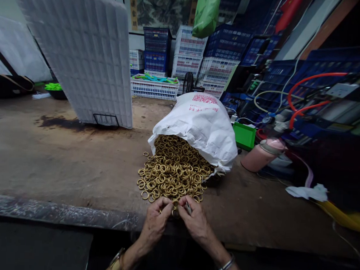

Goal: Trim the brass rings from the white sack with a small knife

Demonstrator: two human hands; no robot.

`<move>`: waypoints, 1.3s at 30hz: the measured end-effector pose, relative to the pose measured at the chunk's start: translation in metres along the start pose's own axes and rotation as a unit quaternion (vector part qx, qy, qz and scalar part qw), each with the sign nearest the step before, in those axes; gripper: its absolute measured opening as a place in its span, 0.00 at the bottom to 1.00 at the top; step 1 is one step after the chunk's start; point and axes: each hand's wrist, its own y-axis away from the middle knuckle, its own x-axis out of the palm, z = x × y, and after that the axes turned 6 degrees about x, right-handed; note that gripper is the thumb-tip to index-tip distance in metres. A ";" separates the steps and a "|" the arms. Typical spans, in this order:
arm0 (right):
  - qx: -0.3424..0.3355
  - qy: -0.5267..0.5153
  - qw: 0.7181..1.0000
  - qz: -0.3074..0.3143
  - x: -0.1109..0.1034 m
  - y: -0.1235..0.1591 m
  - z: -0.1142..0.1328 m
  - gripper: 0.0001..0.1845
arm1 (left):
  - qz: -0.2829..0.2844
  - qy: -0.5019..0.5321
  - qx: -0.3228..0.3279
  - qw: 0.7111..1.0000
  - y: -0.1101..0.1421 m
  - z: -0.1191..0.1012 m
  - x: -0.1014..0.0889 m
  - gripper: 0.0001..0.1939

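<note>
Brass-coloured rings [169, 178] spill from a sack [201, 124] onto the table [78, 167]. Left hand [157, 217] and right hand [195, 219] angle inward, fingers curled, thumbs and forefingers closed around a small ring [175, 203] they partly hide. The right's silvery piece [188, 208] is hard to identify; forearms are cut off below.

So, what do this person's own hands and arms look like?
The left hand and right hand are gloveless, with no sleeves showing. A gold metallic band, perhaps a watch, circles the left wrist; a silver metal bangle circles the right.
</note>
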 end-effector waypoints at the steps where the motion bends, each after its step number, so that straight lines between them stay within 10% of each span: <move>1: 0.021 -0.039 0.999 0.010 0.001 0.000 0.001 0.08 | -0.003 0.013 -0.008 1.000 0.000 0.000 0.000 0.12; 11: 0.234 -0.350 0.899 0.119 0.014 0.009 0.006 0.20 | 0.002 0.059 0.008 0.998 0.009 0.009 0.010 0.12; 20: 0.043 -0.098 0.992 0.062 0.005 0.000 0.004 0.14 | 0.058 0.043 -0.117 0.991 0.011 -0.004 -0.006 0.17; 39: 0.051 -0.115 0.987 0.097 0.005 0.006 0.012 0.12 | 0.095 0.098 -0.107 0.985 0.021 0.012 -0.012 0.17</move>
